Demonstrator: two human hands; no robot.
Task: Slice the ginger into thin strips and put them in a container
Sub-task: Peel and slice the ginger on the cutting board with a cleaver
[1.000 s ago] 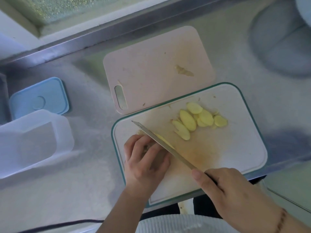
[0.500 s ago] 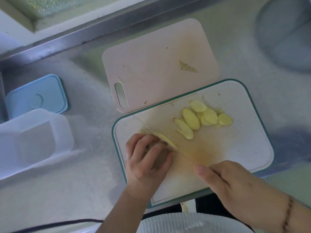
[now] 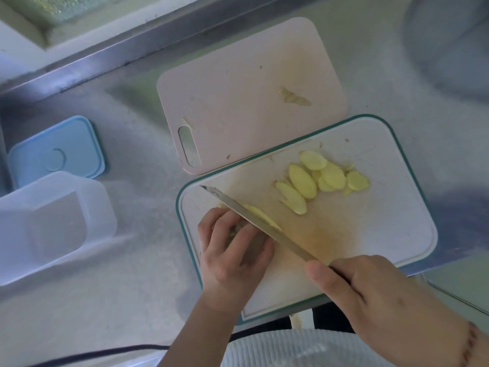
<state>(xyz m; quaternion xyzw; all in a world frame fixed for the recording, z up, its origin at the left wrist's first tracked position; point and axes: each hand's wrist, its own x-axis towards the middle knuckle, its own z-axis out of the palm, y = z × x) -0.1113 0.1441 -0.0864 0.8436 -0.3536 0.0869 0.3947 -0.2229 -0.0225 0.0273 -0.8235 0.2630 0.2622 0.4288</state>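
The white cutting board [image 3: 383, 234] with a teal rim serves as landmark; it lies on the steel desk [image 3: 137, 287] at the desk's near edge. On the board's left part, the left hand [image 3: 232, 252] has its grip curled over the uncut ginger piece [image 3: 236, 230], fingertips bent down onto it; most of the piece is hidden under the fingers. The right hand [image 3: 370, 298], at the board's near edge, has its grip closed around the handle of the knife [image 3: 264, 226], index finger stretched along the top. The blade runs diagonally across the board's left half, tip toward the far-left corner, and sits against the left fingers. A fresh yellow slice [image 3: 262, 217] clings to the blade's right face. A loose pile of ginger slices [image 3: 317, 181] lies on the board's far-middle area, overlapping one another. A yellowish stain marks the board's centre.

Beyond the board's far edge, touching it, lies a pink cutting board [image 3: 238, 88] bearing one ginger scrap [image 3: 292, 98]. Well left of the white board stands an empty translucent container [image 3: 50, 221]; its blue lid [image 3: 57, 152] lies just behind it.
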